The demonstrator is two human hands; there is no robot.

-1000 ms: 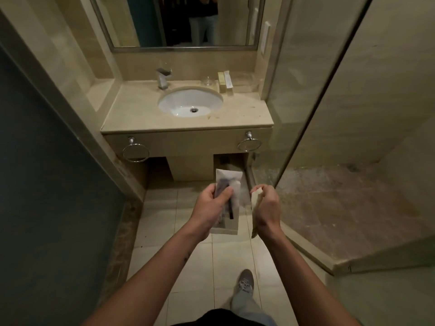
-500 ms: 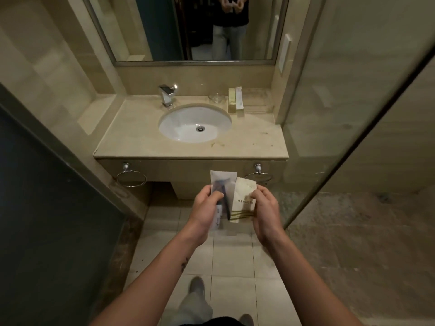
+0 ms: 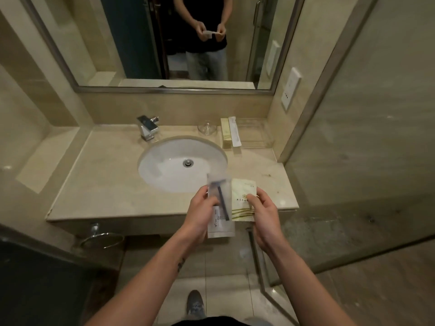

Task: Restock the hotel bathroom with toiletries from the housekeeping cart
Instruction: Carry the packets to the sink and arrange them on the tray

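At frame centre, the left hand (image 3: 200, 216) pinches a clear, flimsy razor packet (image 3: 220, 208); the right hand (image 3: 264, 214) pinches a light, crinkly cream sachet (image 3: 242, 200) by its edge.

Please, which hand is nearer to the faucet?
Left. The left hand, gripping the razor packet, is front-right of the faucet; the right hand, gripping the sachet, is farther right.

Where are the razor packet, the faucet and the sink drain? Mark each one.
razor packet (image 3: 225, 203): head view, clear front by the razor's handle.
faucet (image 3: 148, 127): head view, top of the spout.
sink drain (image 3: 187, 163): head view, centre of the metal plug.
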